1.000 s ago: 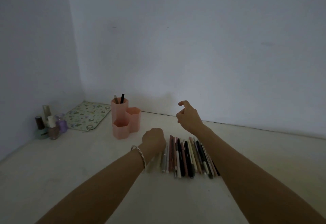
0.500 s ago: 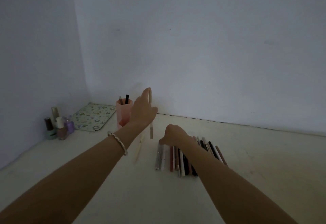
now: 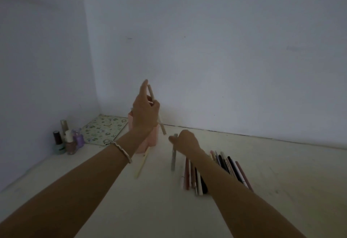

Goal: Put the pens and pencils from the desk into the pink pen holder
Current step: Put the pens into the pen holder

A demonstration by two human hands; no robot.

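Observation:
My left hand is raised in front of the pink pen holder and grips a pale pencil held nearly upright, its lower end hanging beside the holder. Most of the holder is hidden behind that hand and wrist. My right hand is lower and to the right, pinching a grey pen whose far end is lifted off the desk. A row of several pens and pencils lies on the desk under my right forearm. One cream pencil lies alone in front of the holder.
Several nail polish bottles stand at the far left by the wall. A patterned flat mat lies in the corner behind the holder. Walls close the desk at the back and left; bare desk surface stretches to the right.
My left hand has lifted the pale pencil higher, up in front of the holder. My right hand has picked the grey pen's end up from the row.

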